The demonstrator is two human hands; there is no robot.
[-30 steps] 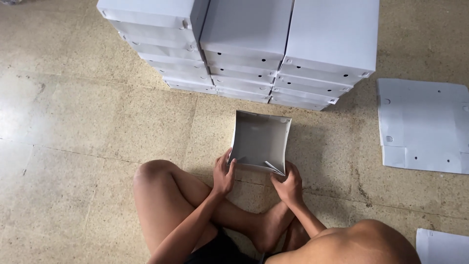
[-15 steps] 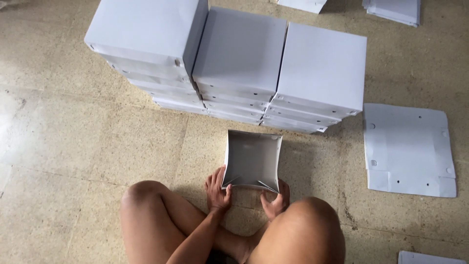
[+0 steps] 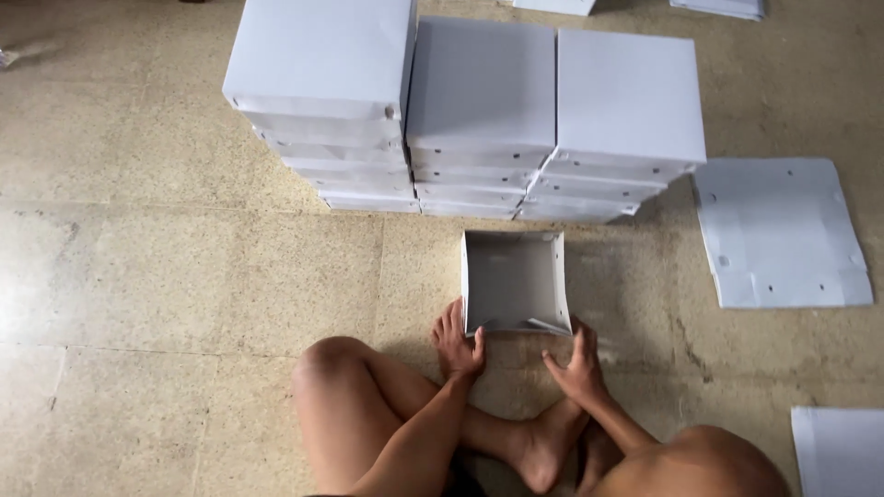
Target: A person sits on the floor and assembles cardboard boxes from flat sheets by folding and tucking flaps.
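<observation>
I sit cross-legged on a stone floor. In front of me rests a grey-white folded cardboard box (image 3: 512,281), open side up, with its near flaps loose. My left hand (image 3: 458,341) grips the box's near left corner, thumb against the wall. At the near right corner my right hand (image 3: 577,360) has spread fingers touching the flap. My knees and one foot fill the bottom of the view.
Three stacks of finished white boxes (image 3: 479,101) stand just beyond the open box. A flat unfolded cardboard sheet (image 3: 781,230) lies to the right, another sheet (image 3: 840,449) at the bottom right corner, more at the top edge.
The box was tilted up in both hands; now it lies flat on the floor. The view has shifted, showing more of the stacks.
</observation>
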